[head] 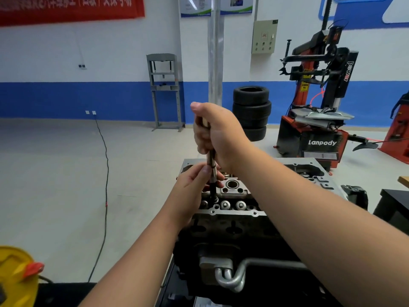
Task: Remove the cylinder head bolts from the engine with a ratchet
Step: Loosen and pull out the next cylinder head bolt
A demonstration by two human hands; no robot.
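Right hand (218, 131): fist wrapped round the upper part of the ratchet (211, 160), thumb on top; the handle is mostly hidden inside the fingers.
Left hand (194, 187): thumb and fingers pinch the shaft lower down, just above the head.
Ratchet: upright, its dark lower end meeting the cylinder head (234, 196) at the near left edge; the socket tip is hard to make out.
Bolt: hidden under the tool; cannot tell how far out it is.
Engine (232, 240): centre, its lower part dark and cut off by the frame's bottom edge.
Behind: stacked tyres (252, 107), partly covered by the right hand.
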